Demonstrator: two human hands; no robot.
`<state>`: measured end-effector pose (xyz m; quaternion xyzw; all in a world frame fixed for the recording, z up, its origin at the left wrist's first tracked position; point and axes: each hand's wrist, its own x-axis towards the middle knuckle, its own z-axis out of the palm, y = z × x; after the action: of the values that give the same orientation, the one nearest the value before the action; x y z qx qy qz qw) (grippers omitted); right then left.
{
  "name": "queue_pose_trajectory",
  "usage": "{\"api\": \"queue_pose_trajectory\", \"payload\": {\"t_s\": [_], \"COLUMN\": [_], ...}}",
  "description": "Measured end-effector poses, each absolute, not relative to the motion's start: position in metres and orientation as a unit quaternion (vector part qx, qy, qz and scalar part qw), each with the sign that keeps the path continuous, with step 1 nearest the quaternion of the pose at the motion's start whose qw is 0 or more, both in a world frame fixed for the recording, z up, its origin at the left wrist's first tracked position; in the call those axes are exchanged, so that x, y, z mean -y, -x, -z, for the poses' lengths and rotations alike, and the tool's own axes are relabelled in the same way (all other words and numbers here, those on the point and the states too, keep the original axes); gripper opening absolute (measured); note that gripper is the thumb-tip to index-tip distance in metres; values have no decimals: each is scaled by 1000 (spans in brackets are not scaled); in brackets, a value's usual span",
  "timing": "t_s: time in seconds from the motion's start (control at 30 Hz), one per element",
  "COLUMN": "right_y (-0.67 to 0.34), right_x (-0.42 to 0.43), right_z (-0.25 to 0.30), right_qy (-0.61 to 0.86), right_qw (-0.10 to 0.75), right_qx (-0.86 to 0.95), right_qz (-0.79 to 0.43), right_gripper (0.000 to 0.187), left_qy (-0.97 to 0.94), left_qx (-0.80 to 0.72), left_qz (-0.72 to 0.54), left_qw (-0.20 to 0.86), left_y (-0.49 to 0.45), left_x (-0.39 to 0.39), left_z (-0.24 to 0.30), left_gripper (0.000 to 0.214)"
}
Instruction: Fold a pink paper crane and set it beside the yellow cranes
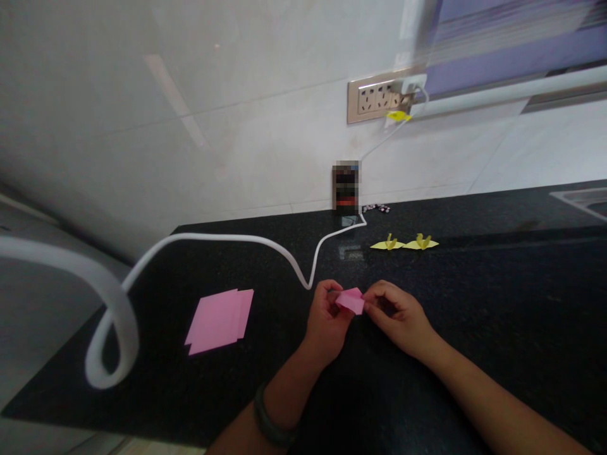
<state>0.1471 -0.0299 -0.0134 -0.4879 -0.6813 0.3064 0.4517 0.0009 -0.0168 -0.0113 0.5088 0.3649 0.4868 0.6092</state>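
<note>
Both hands meet over a black countertop near the middle of the view. My left hand is closed, pinching the left side of a small folded pink paper. My right hand pinches the paper's right end with curled fingers. The paper is held just above the counter. A dark band sits on my left wrist.
Loose pink paper sheets lie to the left. Two folded yellow paper figures rest further back. A white cable runs from a wall socket past a small propped device and loops off the left edge. A sink rim shows far right.
</note>
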Motion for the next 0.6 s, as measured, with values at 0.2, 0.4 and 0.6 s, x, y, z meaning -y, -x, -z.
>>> {"api": "queue_pose_trajectory", "payload": {"t_s": [0.2,0.4,0.6], "right_y": [-146,-143,-146], "right_x": [27,25,23], "right_z": [10,14,15], "right_qy": [479,481,466], "right_qw": [452,435,435], "right_qx": [688,582,509], "right_qz": [-304,-492,-578], "right_gripper": [11,20,18], "left_qy": [-510,-411,-387], "left_qx": [-384,-402,-375], "left_qz": [-471,-438,-408], "left_qw": [609,691,737], "left_y": [-1,-2,1], "left_x": [17,15,14], "left_z": [11,12,13], "left_gripper": [21,22,24]}}
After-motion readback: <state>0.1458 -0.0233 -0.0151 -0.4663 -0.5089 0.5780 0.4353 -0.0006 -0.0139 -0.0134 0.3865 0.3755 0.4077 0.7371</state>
